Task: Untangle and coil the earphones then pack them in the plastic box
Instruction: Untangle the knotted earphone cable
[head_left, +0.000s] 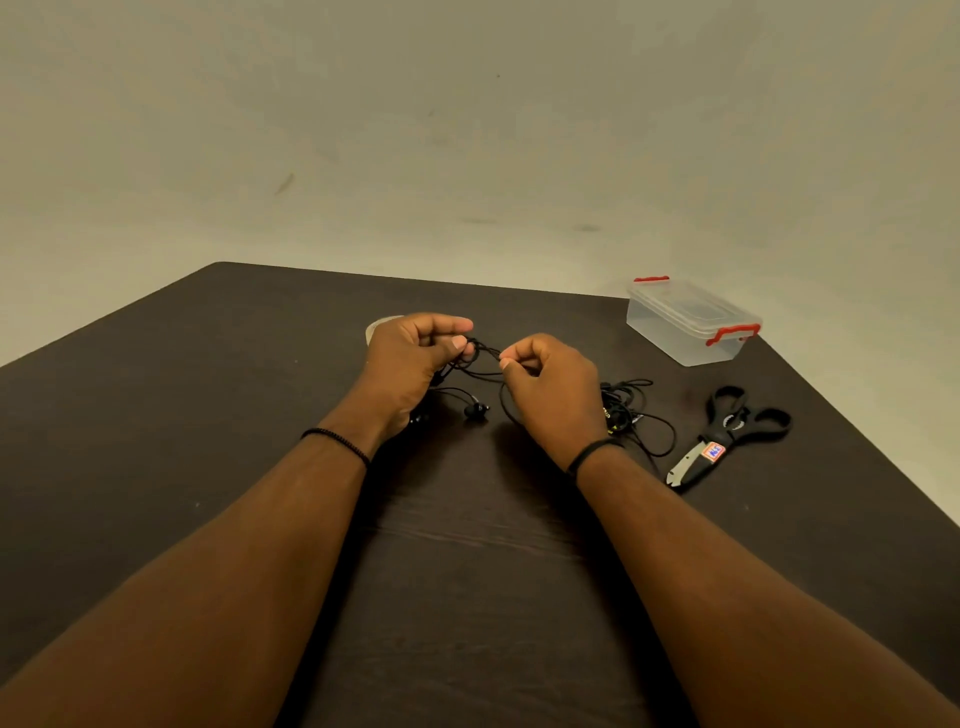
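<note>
Black tangled earphones (480, 364) hang between my two hands above the dark table (208, 415). My left hand (410, 364) pinches a knot of the cord between thumb and fingers. My right hand (550, 384) pinches the same cord a little to the right. One earbud (476, 410) dangles down to the table between my wrists. A further bundle of black cord (631, 410) lies on the table just right of my right hand. The clear plastic box (691, 322) with red clips stands closed at the back right.
Black-handled scissors (727, 436) lie on the table to the right, near the cord bundle. A roll of tape (382, 325) peeks out behind my left hand. The table's far edge runs just beyond the box.
</note>
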